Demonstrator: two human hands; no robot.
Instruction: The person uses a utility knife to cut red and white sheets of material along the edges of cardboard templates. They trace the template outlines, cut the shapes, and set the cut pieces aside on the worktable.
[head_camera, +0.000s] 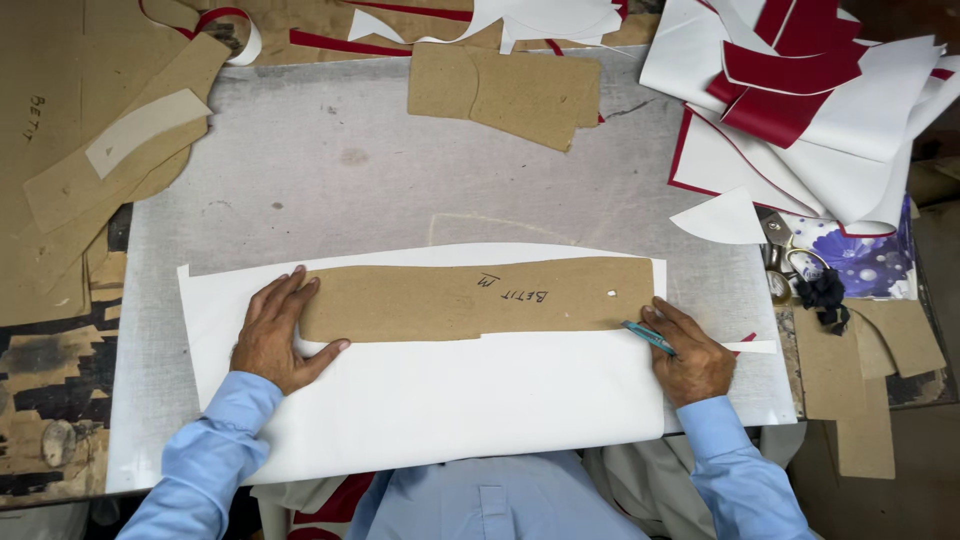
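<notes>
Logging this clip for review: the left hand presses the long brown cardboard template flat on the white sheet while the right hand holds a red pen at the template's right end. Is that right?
Not quite. In the head view the pen in the right hand is teal-blue, not red. The rest stands: the left hand presses the cardboard template on the white sheet.

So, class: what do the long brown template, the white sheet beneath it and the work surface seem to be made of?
Brown template: probably cardboard, matte, stiff and flat, with handwriting on it. White sheet: smooth and flexible, draping over the table edge, perhaps leatherette or coated fabric; unclear. Work surface: a pale grey, scuffed board, possibly plastic or metal.
</notes>
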